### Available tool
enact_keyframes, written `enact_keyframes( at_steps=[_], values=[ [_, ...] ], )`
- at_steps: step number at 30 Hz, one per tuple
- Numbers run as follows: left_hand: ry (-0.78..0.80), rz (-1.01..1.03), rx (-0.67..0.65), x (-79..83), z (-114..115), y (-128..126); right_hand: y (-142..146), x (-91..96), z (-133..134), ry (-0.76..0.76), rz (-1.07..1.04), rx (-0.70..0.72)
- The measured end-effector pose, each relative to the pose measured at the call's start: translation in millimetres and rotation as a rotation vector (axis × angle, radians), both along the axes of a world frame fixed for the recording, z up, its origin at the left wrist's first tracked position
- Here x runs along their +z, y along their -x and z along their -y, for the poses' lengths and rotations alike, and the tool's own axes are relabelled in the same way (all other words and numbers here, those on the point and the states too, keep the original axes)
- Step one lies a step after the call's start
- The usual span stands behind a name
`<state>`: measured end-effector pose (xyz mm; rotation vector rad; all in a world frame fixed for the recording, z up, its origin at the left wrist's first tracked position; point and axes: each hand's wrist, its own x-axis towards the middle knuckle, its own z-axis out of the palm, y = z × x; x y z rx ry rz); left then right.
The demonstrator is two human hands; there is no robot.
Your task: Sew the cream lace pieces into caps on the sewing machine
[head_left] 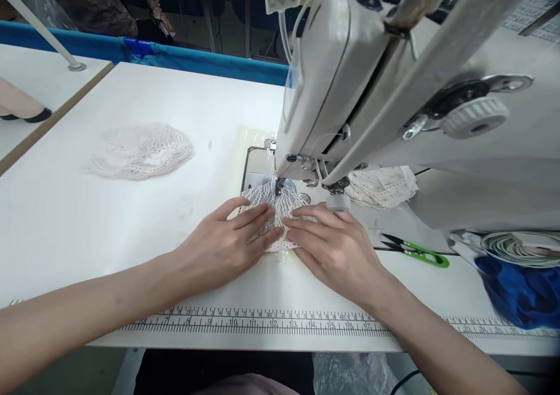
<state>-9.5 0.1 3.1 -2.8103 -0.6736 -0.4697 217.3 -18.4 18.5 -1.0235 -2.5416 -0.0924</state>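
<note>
White lace fabric (280, 240) lies under the presser foot (279, 186) of a sewing machine (321, 74), gathered in folds that fan out from the foot. On its left side my left hand (227, 237) rests flat, fingers stretched over the lace. My right hand (335, 246) lies flat on the right side, its fingers spread and pointing toward the left hand. Between the two sets of fingertips a narrow strip of lace shows. The metal needle plate (256, 170) is partly covered by the lace.
Another white lace piece (140, 153) lies on the table's left, and more lace (380, 186) sits behind my right hand. Green thread snips (415, 252) lie at the right, near a blue cloth (510, 290) and a coil of pale elastic or cord (520, 248). A printed ruler (262, 322) runs along the front edge.
</note>
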Motion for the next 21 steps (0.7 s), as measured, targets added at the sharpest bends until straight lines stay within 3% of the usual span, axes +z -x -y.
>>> enact_keyframes(
  at_steps=[21],
  values=[
    [0.164,0.118,0.075,-5.5,-27,-2,0,-14.0,-18,-0.035,0.035,-0.115]
  ],
)
